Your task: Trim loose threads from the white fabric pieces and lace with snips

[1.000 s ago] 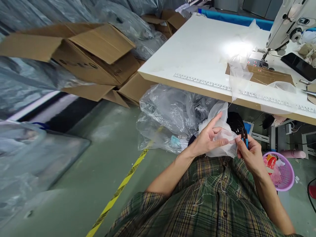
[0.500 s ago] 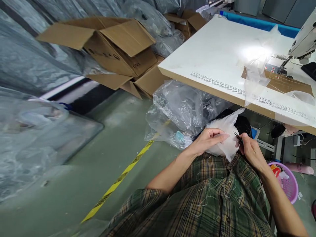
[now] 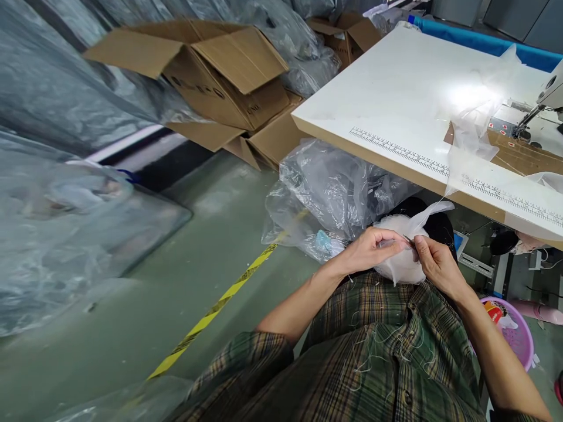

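White sheer fabric (image 3: pixel 402 271) is bunched over my lap, just below the table edge. My left hand (image 3: pixel 369 251) pinches a bit of it between thumb and fingers. My right hand (image 3: pixel 440 266) is closed around small dark thread snips (image 3: pixel 409 240), mostly hidden by the fingers. Their pointed tips reach the fingertips of my left hand. A strip of the same kind of fabric (image 3: pixel 472 138) lies on the white sewing table (image 3: pixel 378 88), hanging over its front edge, with a thin thread running down towards my lap.
A sewing machine (image 3: pixel 534 117) stands at the right, beside a brown cardboard piece (image 3: pixel 523 155). Clear plastic bags (image 3: pixel 325 181) bulge under the table. Open cardboard boxes (image 3: pixel 220 88) lie behind at left. A pink basket (image 3: pixel 521 337) sits on the floor, right. Yellow-black tape (image 3: pixel 220 308) crosses the floor.
The snips have moved left to my left fingertips. The fabric strip from the table has parted from the bunch on my lap, its loose end now folded near my hands. The view has shifted slightly.
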Demonstrator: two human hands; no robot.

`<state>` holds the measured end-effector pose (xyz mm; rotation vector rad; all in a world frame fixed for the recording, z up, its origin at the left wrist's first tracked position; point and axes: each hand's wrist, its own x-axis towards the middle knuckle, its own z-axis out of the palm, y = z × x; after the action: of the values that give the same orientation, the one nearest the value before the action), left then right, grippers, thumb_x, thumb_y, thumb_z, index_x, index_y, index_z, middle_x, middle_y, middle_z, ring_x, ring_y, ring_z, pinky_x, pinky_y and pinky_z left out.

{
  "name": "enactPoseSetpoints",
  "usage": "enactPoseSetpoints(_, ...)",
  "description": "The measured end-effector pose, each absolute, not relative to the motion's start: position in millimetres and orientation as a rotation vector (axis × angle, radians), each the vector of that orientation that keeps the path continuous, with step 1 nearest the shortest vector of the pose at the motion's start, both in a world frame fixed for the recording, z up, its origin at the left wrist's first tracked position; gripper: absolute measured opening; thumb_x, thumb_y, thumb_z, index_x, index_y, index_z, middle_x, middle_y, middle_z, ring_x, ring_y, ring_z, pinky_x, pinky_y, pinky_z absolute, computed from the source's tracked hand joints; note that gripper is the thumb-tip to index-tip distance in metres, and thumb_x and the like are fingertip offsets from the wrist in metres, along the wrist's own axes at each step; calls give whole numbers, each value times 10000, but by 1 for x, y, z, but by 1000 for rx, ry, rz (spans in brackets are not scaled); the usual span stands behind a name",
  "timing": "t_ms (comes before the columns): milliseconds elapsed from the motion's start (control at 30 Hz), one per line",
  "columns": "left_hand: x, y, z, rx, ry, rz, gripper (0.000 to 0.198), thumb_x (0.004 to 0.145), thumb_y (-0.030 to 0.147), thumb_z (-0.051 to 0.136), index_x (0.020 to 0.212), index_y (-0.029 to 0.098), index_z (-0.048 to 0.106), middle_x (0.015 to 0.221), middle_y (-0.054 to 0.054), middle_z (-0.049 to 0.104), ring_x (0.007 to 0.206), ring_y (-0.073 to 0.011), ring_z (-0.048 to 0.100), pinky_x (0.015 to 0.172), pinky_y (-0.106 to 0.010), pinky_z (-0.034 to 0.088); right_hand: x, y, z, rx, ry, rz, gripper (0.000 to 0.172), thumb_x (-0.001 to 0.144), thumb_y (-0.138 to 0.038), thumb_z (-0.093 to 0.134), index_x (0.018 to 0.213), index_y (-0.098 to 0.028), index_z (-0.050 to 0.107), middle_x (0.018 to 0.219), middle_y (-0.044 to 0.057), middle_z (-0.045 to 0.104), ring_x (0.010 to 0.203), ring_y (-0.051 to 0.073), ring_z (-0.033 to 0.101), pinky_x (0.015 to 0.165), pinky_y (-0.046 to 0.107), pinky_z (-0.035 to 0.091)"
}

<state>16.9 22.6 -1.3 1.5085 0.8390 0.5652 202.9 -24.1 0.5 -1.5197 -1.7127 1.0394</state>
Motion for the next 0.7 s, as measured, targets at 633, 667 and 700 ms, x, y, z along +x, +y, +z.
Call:
enactPoseSetpoints(633, 17, 23, 3, 1466, 829, 479, 228, 863, 336, 647, 891, 139, 759, 816, -34, 742, 791, -145, 650, 697, -235, 491, 197, -36, -16, -1576, -1620, 946, 470, 946, -587, 361, 651, -230, 441, 539, -49, 396, 501, 113, 351, 505, 256, 286)
enactPoseSetpoints(667, 18, 23, 1, 1469, 832, 465, 236, 864, 346, 648, 896, 141, 760, 798, -31, 736, 777, -143, 645, 687, -235, 486, 196, -39, -17, -1558, -1590, 958, 451, 945, -581, 371, 681, -227, 467, 570, -42, 423, 527, 119, 374, 515, 252, 305)
enactPoseSetpoints(700, 18, 22, 0, 1473, 832, 443, 246, 866, 358, 646, 901, 143, 760, 788, -28, 732, 770, -142, 643, 685, -235, 483, 196, -42, -19, -1527, -1562, 984, 425, 938, -576, 396, 723, -224, 496, 613, -33, 455, 560, 125, 401, 529, 249, 330)
